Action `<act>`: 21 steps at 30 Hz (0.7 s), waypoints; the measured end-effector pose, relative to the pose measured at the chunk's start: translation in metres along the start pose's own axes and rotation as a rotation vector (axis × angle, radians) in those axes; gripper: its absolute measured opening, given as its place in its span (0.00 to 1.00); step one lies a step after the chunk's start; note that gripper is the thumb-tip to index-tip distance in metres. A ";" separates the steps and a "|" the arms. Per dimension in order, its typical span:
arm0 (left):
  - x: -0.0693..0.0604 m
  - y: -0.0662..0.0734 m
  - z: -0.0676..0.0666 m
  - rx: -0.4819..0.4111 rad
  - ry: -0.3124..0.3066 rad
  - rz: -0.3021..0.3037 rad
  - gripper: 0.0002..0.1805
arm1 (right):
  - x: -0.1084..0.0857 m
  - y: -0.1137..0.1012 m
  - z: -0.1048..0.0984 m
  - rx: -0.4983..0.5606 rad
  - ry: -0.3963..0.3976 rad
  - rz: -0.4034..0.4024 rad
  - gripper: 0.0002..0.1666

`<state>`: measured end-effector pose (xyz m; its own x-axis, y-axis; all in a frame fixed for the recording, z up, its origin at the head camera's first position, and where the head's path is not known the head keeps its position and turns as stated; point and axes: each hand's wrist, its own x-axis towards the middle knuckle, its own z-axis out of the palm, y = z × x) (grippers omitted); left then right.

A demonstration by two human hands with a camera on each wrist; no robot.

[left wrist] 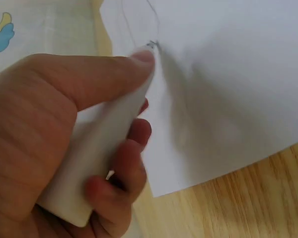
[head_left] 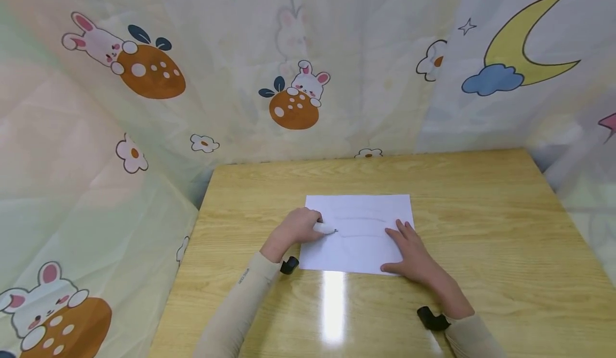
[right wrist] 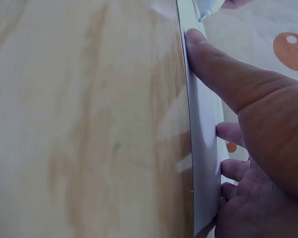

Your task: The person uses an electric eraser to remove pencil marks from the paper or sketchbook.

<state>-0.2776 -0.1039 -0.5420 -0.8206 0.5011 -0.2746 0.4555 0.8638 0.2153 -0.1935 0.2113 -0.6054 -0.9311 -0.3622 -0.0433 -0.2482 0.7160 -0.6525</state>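
Observation:
My left hand [head_left: 298,226] grips a white correction pen [left wrist: 102,144], a thick flat body tapering to a small metal tip. Its tip meets a white sheet of paper [head_left: 356,256], left of the middle in the head view. In the left wrist view the thumb lies along the pen while the other fingers curl round it. Two faint, slightly bowed lines run across the sheet. Over the sheet's right side, my right hand [head_left: 415,255] rests with spread fingers. The right wrist view shows its thumb [right wrist: 208,54] on the paper near the edge.
The paper lies on a wood-grain table [head_left: 481,213]. A cloth [head_left: 231,53] printed with rabbits, flowers and a moon hangs behind and beside the table. Black wrist mounts sit by the left cuff [head_left: 290,265] and right cuff [head_left: 433,319].

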 end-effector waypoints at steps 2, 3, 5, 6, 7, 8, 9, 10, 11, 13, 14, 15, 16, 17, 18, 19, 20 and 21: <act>-0.001 0.000 0.001 -0.027 -0.001 -0.008 0.18 | -0.001 -0.001 0.001 0.004 0.002 -0.004 0.56; -0.002 0.000 0.001 -0.044 0.005 -0.008 0.18 | -0.002 -0.002 0.001 0.007 0.009 -0.006 0.56; -0.002 0.000 0.001 -0.055 0.019 0.001 0.18 | -0.003 -0.002 0.002 0.009 0.027 -0.014 0.55; -0.002 0.000 0.002 -0.057 0.023 0.008 0.18 | -0.004 -0.003 0.003 0.008 0.032 -0.017 0.55; -0.002 0.000 0.001 -0.060 0.026 0.017 0.18 | -0.004 -0.002 0.003 0.004 0.036 -0.022 0.55; -0.001 0.001 0.001 -0.055 0.027 0.031 0.17 | -0.004 -0.002 0.003 0.005 0.034 -0.022 0.55; -0.001 0.001 0.001 -0.048 0.027 0.047 0.17 | -0.004 -0.002 0.003 0.004 0.033 -0.024 0.55; 0.000 0.002 0.001 -0.034 0.026 0.062 0.17 | -0.004 -0.001 0.004 0.003 0.027 -0.023 0.56; 0.000 0.002 0.001 -0.026 0.026 0.078 0.17 | -0.005 -0.001 0.004 0.005 0.023 -0.023 0.56; 0.002 0.003 0.000 -0.011 0.035 0.104 0.17 | -0.004 0.001 0.004 0.008 0.019 -0.019 0.56; 0.003 0.003 0.000 -0.002 0.043 0.115 0.16 | -0.003 0.001 0.004 0.009 0.019 -0.015 0.56; 0.004 0.004 0.000 0.003 0.051 0.125 0.16 | -0.002 0.002 0.004 0.008 0.018 -0.013 0.56; 0.005 0.004 0.000 0.011 0.055 0.132 0.16 | -0.002 0.003 0.004 0.007 0.016 -0.009 0.57; 0.005 0.004 0.000 0.015 0.057 0.137 0.16 | -0.001 0.003 0.003 0.006 0.015 -0.007 0.57; 0.006 0.004 0.000 0.019 0.057 0.139 0.16 | -0.001 0.003 0.003 0.004 0.010 -0.003 0.57; 0.006 0.004 0.001 0.021 0.053 0.138 0.16 | -0.001 0.004 0.003 0.005 0.006 -0.002 0.57; 0.006 0.004 0.000 0.023 0.055 0.139 0.16 | -0.001 0.004 0.003 0.005 0.003 -0.001 0.57; 0.006 0.003 0.000 0.028 0.057 0.140 0.16 | -0.001 0.004 0.003 0.005 0.001 -0.001 0.57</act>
<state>-0.2807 -0.0982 -0.5434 -0.7664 0.6137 -0.1898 0.5754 0.7872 0.2217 -0.1930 0.2121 -0.6102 -0.9312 -0.3620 -0.0421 -0.2473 0.7125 -0.6566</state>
